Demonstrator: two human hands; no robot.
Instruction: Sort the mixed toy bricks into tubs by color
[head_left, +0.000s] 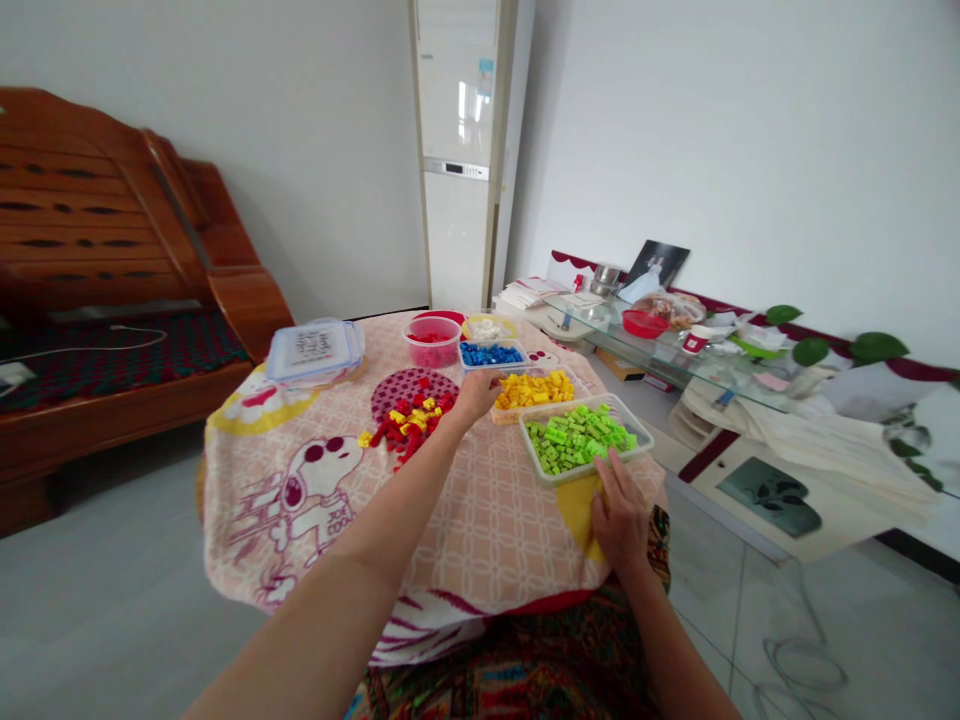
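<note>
My left hand (474, 396) reaches across the cloth-covered table (480, 520) to the near edge of the tray of yellow bricks (534, 389); its fingers are curled, and what they hold is hidden. A loose pile of red and yellow bricks (409, 417) lies just left of that hand. My right hand (619, 512) rests flat on the cloth, fingers stretched out, its fingertips at the near rim of the tray of green bricks (577, 437).
Behind the trays stand a tub of blue bricks (490, 354), a red tub (432, 340) and a tub of white pieces (489, 327). Stacked clear lids (315, 350) lie far left. A wooden bench (112, 290) is left, a cluttered glass table (675, 340) right.
</note>
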